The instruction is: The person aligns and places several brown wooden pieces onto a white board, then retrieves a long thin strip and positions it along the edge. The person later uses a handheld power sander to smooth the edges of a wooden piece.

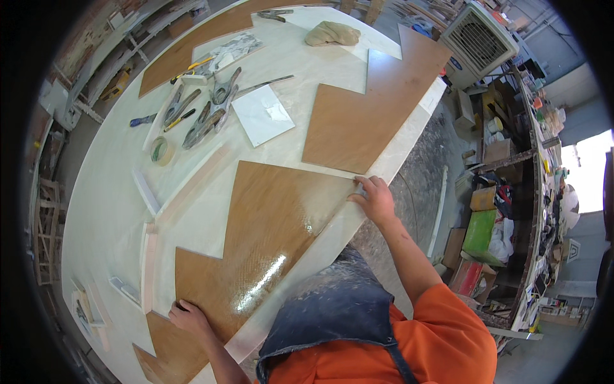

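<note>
A glossy brown panel with a stepped, zigzag far edge (262, 217) lies on the white tabletop (105, 211) in front of me. My right hand (376, 197) grips its far right corner, thumb on the near side and fingers curled over the edge. At the panel's left end, my left hand (187, 316) has its fingers bent round the edge. Beyond my right hand lies a second brown stepped panel (348, 121), a narrow gap away. Another brown piece (169, 342) lies beside and below my left hand, partly behind my forearm.
Spring clamps (214, 105), a tape roll (160, 151), a white square tile (263, 115) and a crumpled cloth (332, 34) lie farther across the table. Pale strips (192, 182) stand left of the panel. An air cooler (480, 41) and cluttered shelves (511, 192) are at the right.
</note>
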`<state>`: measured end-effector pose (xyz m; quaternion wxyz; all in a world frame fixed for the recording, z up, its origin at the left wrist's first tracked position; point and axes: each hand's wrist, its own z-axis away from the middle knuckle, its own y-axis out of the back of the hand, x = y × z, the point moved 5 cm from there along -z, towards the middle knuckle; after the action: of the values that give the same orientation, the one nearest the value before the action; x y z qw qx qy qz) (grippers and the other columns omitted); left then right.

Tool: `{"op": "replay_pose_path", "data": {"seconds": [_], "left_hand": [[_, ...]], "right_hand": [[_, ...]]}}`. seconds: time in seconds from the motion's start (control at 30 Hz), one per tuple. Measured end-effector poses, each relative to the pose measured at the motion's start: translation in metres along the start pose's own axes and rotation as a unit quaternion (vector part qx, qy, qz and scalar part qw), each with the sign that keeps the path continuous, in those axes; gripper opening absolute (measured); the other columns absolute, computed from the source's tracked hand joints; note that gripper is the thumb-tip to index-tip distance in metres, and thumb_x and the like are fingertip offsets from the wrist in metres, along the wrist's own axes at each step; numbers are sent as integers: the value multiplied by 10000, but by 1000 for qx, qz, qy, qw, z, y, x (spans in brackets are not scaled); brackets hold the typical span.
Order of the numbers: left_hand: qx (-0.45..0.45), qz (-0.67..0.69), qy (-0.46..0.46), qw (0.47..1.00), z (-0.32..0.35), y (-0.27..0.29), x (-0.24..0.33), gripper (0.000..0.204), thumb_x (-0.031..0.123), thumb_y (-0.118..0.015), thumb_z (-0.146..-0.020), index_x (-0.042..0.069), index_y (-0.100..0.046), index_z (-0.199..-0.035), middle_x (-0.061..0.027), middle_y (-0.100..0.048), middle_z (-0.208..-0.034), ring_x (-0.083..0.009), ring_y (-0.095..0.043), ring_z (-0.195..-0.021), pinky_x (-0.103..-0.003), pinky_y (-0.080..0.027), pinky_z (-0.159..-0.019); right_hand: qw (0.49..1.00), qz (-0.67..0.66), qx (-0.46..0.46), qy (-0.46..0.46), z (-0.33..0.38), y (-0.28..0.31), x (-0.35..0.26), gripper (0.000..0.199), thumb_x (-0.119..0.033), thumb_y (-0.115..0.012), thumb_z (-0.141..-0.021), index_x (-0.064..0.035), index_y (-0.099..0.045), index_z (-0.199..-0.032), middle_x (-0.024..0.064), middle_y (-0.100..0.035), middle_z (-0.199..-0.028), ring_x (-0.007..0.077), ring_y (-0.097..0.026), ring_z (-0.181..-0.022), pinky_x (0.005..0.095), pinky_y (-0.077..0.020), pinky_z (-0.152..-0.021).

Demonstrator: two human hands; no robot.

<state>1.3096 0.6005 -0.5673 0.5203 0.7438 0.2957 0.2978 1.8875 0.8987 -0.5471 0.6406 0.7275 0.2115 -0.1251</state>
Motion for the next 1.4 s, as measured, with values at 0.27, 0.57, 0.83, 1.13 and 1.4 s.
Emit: {"op": "replay_pose_path", "data": {"seconds": [0.27,0.57,0.83,1.13,1.4], "left_hand": [[6,-12,-6,1000,1,4,9,328,202,-581,-944,-77,-639,-1106,-255,-609,-1054,-428,-569,-999,-520,-460,-868],[-2,-30,4,1000,11,11,28,303,203,-603,-927,-46,-655,-1093,-256,-639,-1031,-431,-586,-979,-525,-465,-872],[96,51,128,986,-26,44,-18,501,240,-727,-842,11,-600,-1270,-285,-554,-1250,-454,-516,-1171,-518,-422,-1000],[-12,3,68,998,-103,7,-67,677,285,-776,-780,152,-552,-1405,-203,-407,-1518,-438,-443,-1295,-496,-378,-1094],[-33,70,78,994,-152,-25,-45,555,241,-739,-816,195,-610,-1354,-124,-399,-1546,-427,-481,-1219,-469,-407,-1074]], "right_hand": [[997,-7,3,-75,4,1,5,608,-355,-868,-656,-69,-667,-1153,98,-621,-870,311,-595,-866,424,-499,-785],[988,-9,2,-156,-3,1,15,642,-362,-889,-653,-65,-664,-1176,121,-654,-901,315,-622,-895,428,-512,-801],[985,-63,-2,-161,22,0,41,630,-229,-892,-682,-48,-661,-1240,50,-582,-767,208,-546,-698,365,-496,-688],[991,-38,1,-126,24,-4,48,615,-206,-874,-701,10,-635,-1224,47,-522,-822,197,-490,-732,351,-464,-690],[991,-32,-7,-128,19,-5,63,574,-228,-879,-719,14,-653,-1188,27,-525,-792,176,-493,-704,330,-465,-663]]}}
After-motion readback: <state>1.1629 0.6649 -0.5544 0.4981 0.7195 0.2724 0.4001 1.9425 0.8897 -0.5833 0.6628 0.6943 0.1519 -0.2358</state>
